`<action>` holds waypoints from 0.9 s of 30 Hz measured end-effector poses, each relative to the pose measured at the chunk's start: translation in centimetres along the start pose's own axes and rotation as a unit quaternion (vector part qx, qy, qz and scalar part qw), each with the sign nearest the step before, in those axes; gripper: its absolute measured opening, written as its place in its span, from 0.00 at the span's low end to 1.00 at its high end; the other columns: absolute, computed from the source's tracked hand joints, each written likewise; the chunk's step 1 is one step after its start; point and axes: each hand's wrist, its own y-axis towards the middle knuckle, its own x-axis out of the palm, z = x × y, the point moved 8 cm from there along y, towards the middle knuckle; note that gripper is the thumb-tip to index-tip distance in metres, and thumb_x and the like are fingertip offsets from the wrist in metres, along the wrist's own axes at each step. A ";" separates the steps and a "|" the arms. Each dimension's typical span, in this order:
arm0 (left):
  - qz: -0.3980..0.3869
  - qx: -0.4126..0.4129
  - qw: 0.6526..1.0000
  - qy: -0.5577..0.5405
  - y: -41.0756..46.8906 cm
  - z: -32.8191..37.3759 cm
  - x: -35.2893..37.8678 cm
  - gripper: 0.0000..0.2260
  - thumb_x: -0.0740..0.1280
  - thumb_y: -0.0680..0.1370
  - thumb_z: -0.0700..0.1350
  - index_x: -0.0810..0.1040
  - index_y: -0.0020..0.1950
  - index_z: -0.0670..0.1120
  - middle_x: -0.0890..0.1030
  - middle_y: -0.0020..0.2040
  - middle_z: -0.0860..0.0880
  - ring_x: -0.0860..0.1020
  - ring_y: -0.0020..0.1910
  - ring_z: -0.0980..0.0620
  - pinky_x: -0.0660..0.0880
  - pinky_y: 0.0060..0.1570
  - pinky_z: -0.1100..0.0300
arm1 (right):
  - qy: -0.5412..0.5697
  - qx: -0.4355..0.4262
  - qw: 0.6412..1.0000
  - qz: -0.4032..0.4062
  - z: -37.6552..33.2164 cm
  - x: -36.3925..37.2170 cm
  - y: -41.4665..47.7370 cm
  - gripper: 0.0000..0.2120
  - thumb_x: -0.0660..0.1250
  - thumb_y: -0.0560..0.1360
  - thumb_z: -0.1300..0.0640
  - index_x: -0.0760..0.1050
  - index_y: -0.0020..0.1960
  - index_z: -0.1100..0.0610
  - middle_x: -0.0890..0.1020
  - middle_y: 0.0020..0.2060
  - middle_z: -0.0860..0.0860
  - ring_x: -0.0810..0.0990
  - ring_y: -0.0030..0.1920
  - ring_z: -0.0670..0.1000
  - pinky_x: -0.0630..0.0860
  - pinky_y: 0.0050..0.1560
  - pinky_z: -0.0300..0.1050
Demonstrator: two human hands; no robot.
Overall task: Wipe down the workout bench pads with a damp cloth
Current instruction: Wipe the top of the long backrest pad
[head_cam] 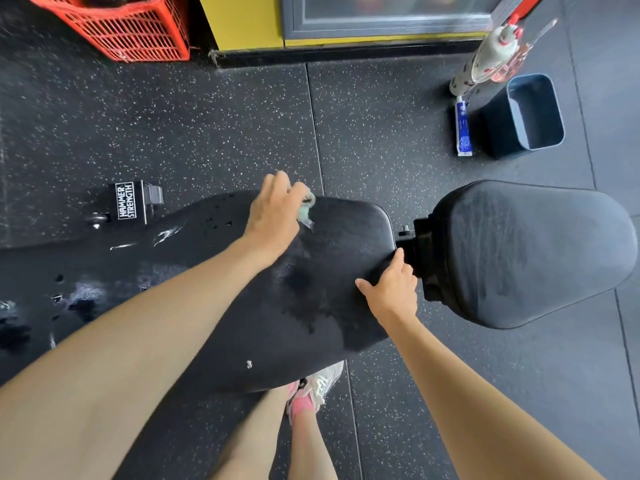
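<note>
Cloth (307,212), judged soft, light and limp, is best kept wadded. It is held bunched under the curled fingers of the left hand (275,216) on the wet, likely slick bench pad (329,306). The pad's near corner is gripped by the right hand (393,289).

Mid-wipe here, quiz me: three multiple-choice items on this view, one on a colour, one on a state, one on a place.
1. The crate is: A) blue; B) red; C) green.
2. The right hand: A) hangs free; B) grips the back pad at its edge; C) lies flat on the crate.
3. The cloth is: A) under the left hand on the back pad; B) in the right hand; C) in the crate.

Answers: 1 B, its plastic lattice is red. 2 B, its fingers curl over the pad's end by the gap. 3 A, teal cloth shows beneath the left hand's fingers on the pad.
</note>
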 end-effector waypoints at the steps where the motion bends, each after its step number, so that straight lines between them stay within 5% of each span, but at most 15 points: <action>1: -0.025 0.078 0.997 -0.002 -0.8 1.4 0.7 0.20 0.62 0.66 0.25 0.76 0.51 0.43 0.63 0.43 0.48 0.62 0.43 0.49 0.61 0.31 0.56 | 0.001 0.000 1.000 0.003 0.0 0.0 -0.1 0.45 0.70 0.74 0.49 0.43 0.78 0.58 0.63 0.70 0.57 0.63 0.69 0.59 0.66 0.64 0.56; 3: -0.092 0.241 0.966 0.014 -2.5 3.7 2.0 0.22 0.62 0.61 0.23 0.77 0.47 0.43 0.66 0.40 0.47 0.66 0.40 0.48 0.64 0.24 0.58 | 0.009 0.004 1.000 0.006 -0.1 0.1 -0.1 0.45 0.70 0.74 0.49 0.43 0.78 0.58 0.63 0.70 0.58 0.63 0.69 0.60 0.65 0.65 0.56; 5: -0.106 0.318 0.941 0.054 -2.5 3.1 1.8 0.22 0.61 0.59 0.23 0.76 0.45 0.44 0.69 0.39 0.46 0.67 0.38 0.48 0.65 0.20 0.59 | 0.014 0.011 1.000 0.006 -0.1 0.2 -0.1 0.45 0.71 0.74 0.50 0.43 0.78 0.58 0.63 0.70 0.58 0.63 0.69 0.60 0.65 0.65 0.56; 9: -0.023 0.038 0.999 -0.005 -0.5 -2.1 -0.3 0.21 0.60 0.64 0.23 0.76 0.48 0.45 0.69 0.42 0.47 0.63 0.44 0.50 0.64 0.28 0.56 | 0.015 0.015 1.000 0.001 -0.3 0.2 0.1 0.45 0.71 0.73 0.50 0.45 0.78 0.57 0.64 0.70 0.58 0.63 0.69 0.60 0.65 0.65 0.57; 10: -0.018 0.030 0.999 -0.017 -1.4 -1.5 0.0 0.21 0.60 0.64 0.24 0.76 0.48 0.47 0.69 0.42 0.49 0.61 0.44 0.51 0.64 0.29 0.56 | 0.015 0.015 1.000 0.001 -0.2 0.1 0.2 0.45 0.71 0.73 0.50 0.45 0.78 0.57 0.64 0.70 0.58 0.62 0.69 0.60 0.65 0.65 0.56; 14: -0.092 0.323 0.941 0.049 -5.9 4.0 2.8 0.22 0.58 0.60 0.26 0.78 0.44 0.47 0.72 0.38 0.49 0.67 0.41 0.51 0.58 0.23 0.62 | 0.018 0.017 1.000 0.005 -0.1 0.2 0.3 0.45 0.71 0.73 0.50 0.45 0.78 0.57 0.63 0.71 0.58 0.62 0.70 0.60 0.64 0.66 0.57; 15: -0.093 0.331 0.937 0.061 -5.6 3.4 2.4 0.21 0.57 0.61 0.27 0.78 0.44 0.47 0.72 0.38 0.49 0.68 0.40 0.50 0.57 0.23 0.63 | 0.017 0.018 1.000 0.006 -0.1 0.3 0.3 0.45 0.71 0.73 0.50 0.45 0.78 0.57 0.63 0.71 0.58 0.62 0.70 0.60 0.64 0.66 0.57; 18: -0.055 0.077 0.996 -0.003 -2.0 -1.4 0.3 0.20 0.59 0.64 0.25 0.75 0.47 0.46 0.69 0.43 0.47 0.65 0.44 0.49 0.59 0.27 0.59 | 0.016 0.019 1.000 0.003 -0.1 0.5 0.2 0.45 0.71 0.73 0.50 0.45 0.78 0.57 0.63 0.70 0.58 0.62 0.69 0.60 0.65 0.65 0.56; 20: -0.003 -0.054 0.998 -0.016 -2.2 -2.0 -0.2 0.22 0.61 0.65 0.25 0.75 0.52 0.45 0.71 0.48 0.46 0.65 0.47 0.48 0.62 0.30 0.55 | 0.015 0.019 1.000 0.006 -0.1 0.5 0.2 0.45 0.71 0.73 0.50 0.45 0.78 0.57 0.63 0.71 0.57 0.62 0.69 0.60 0.64 0.65 0.56; 21: -0.013 -0.034 0.999 -0.021 -2.8 -0.8 0.3 0.22 0.60 0.65 0.25 0.75 0.52 0.45 0.72 0.49 0.47 0.64 0.47 0.48 0.63 0.30 0.54 | 0.015 0.019 1.000 0.008 0.0 0.5 0.2 0.45 0.71 0.74 0.50 0.45 0.78 0.57 0.63 0.71 0.57 0.62 0.69 0.60 0.64 0.65 0.56; 23: -0.065 0.140 0.988 0.006 -4.5 3.0 2.1 0.21 0.57 0.63 0.25 0.76 0.48 0.44 0.74 0.45 0.48 0.65 0.44 0.50 0.62 0.26 0.58 | 0.019 0.017 1.000 0.008 0.0 0.5 0.2 0.44 0.71 0.74 0.50 0.45 0.78 0.56 0.63 0.71 0.57 0.61 0.70 0.60 0.64 0.66 0.56; 25: -0.073 0.315 0.939 0.122 -5.8 4.6 2.3 0.21 0.51 0.62 0.27 0.77 0.43 0.45 0.75 0.40 0.49 0.69 0.39 0.50 0.56 0.25 0.62 | 0.025 0.013 1.000 0.005 0.0 0.6 0.1 0.44 0.70 0.74 0.50 0.45 0.78 0.56 0.63 0.71 0.58 0.61 0.70 0.60 0.64 0.66 0.55; 27: -0.050 0.294 0.940 0.164 -3.9 2.5 1.0 0.21 0.52 0.63 0.27 0.77 0.42 0.47 0.74 0.39 0.49 0.71 0.38 0.49 0.53 0.26 0.62 | 0.036 0.009 0.999 0.007 0.0 0.6 0.0 0.44 0.70 0.74 0.50 0.45 0.78 0.56 0.63 0.71 0.58 0.62 0.69 0.60 0.64 0.66 0.55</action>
